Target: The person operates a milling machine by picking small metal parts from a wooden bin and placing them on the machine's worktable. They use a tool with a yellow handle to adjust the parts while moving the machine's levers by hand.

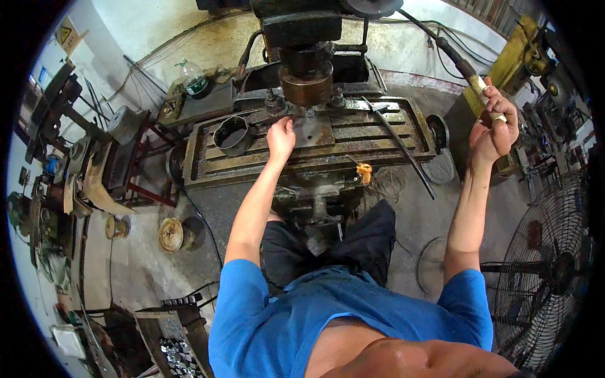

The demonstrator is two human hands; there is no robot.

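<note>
My right hand (495,126) is raised at the right, its fingers wrapped round the pale-wrapped end of a long dark lever (455,58). That lever runs up to the head of a drilling or milling machine (301,30). In the middle, my left hand (282,137) is closed, fingertips together, close to the work spot below the round brownish spindle head (307,83). Whatever its fingers pinch, if anything, is hidden. Left of it, a dark round pot (233,137) with dark contents stands on the slotted machine table (217,165).
A long metal bar (406,151) lies across the table's right part and sticks out past its front edge. A yellow-handled tool (363,171) is at the front edge. At the right stands a large fan (548,271); a crate of metal pieces (157,337) is at the lower left.
</note>
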